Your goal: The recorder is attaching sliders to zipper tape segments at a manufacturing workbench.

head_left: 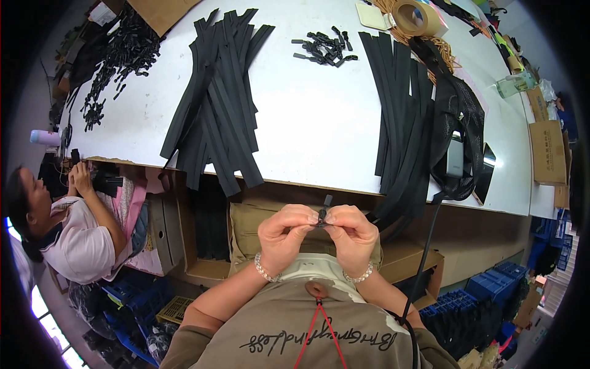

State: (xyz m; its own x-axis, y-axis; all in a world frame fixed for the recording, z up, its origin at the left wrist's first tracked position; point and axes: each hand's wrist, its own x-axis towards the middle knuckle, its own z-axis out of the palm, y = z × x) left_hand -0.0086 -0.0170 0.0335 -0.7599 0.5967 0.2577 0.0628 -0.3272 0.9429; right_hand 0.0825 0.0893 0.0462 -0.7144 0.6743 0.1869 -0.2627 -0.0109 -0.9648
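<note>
My left hand [286, 232] and my right hand [352, 234] meet in front of my chest, just off the near edge of the white table [313, 123]. Both pinch one small black pull tab [327, 200] between thumbs and fingertips; its narrow end sticks up, and my fingers partly cover the rest. Across the table, to the left, lies a crossed bundle of long flat black strips [215, 104]. A second bundle of black strips [396, 117] hangs over the edge on the right. Between them, farther back, sits a little heap of small black pull tabs [326, 48].
A bigger heap of black pieces [126, 55] covers the far left. At right are a tape roll [418, 18], a black mesh bag [461, 101] and a grey device [455, 157]. A co-worker [83, 230] sits at left. A black cable [424, 258] runs down beside my right arm.
</note>
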